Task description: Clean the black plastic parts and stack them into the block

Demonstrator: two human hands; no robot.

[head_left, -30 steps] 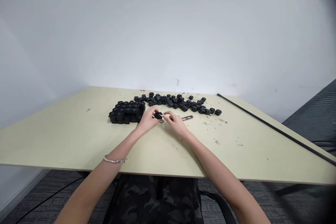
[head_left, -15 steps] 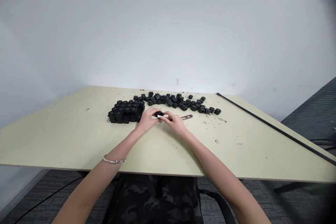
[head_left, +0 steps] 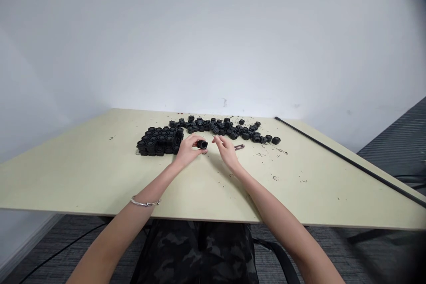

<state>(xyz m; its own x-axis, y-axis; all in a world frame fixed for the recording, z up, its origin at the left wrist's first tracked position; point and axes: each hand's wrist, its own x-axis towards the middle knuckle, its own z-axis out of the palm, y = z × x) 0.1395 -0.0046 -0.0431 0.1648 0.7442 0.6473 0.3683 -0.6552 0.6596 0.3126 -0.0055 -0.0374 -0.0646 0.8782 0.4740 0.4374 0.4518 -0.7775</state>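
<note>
My left hand [head_left: 188, 150] pinches a small black plastic part [head_left: 201, 144] just above the table, thumb below and fingers on top. My right hand [head_left: 226, 150] hovers a little to the right of it with fingers loosely spread and nothing in them. Just beyond my right hand's fingertips lies a small metal knife [head_left: 239, 146] on the table. Left of my left hand stands a neat block of stacked black parts [head_left: 159, 141]. Behind both hands runs a loose heap of black parts [head_left: 226, 128].
The pale table [head_left: 83, 173] is dotted with dark plastic shavings [head_left: 274, 179] to the right of my hands. A long black rod [head_left: 346, 162] lies along the right edge. A bracelet [head_left: 144, 203] circles my left wrist. Dark carpet shows below.
My right hand has drawn away from the black part to the right and opened its fingers. My left hand still holds the part, turned so its open end faces me.
</note>
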